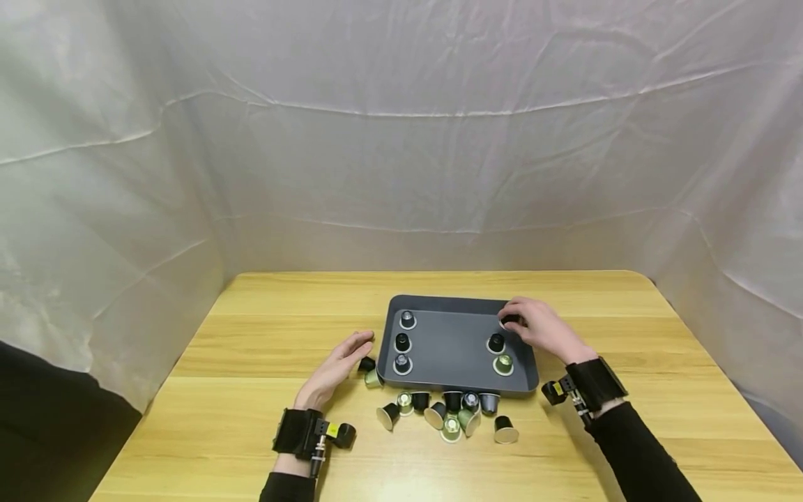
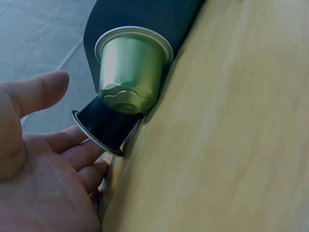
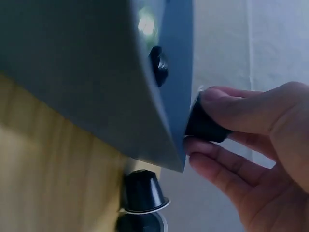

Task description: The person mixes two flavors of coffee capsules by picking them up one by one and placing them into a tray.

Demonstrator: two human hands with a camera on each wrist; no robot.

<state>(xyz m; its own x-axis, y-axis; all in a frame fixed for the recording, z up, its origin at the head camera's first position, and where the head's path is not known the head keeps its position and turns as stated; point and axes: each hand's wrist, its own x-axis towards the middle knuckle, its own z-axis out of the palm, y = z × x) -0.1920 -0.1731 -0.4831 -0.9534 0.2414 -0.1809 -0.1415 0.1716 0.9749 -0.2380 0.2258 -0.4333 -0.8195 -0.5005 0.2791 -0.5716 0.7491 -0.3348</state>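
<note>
A pale, creased curtain [image 1: 401, 160] stands behind the grey tray [image 1: 448, 348] and to both sides of it. Under the tray you have the wooden table [image 1: 295, 300]. Your right hand [image 1: 544, 328] is at the tray's far right corner, thumb and fingers pinching a black capsule [image 3: 207, 123]; whether that capsule touches the tray floor, you cannot tell. Your left hand [image 1: 335, 367] is just beside the tray's left edge, its fingers loosely extended and gripping nothing. Near its fingertips, by the tray's near left corner, lie a dark capsule [image 1: 366, 364] and a pale green capsule [image 1: 373, 378]. Inside the tray, three upright capsules [image 1: 402, 341] line the left side, and two upright capsules [image 1: 495, 343] stand on the right. More capsules [image 1: 451, 427] lie scattered along the tray's near side, some tipped over.
</note>
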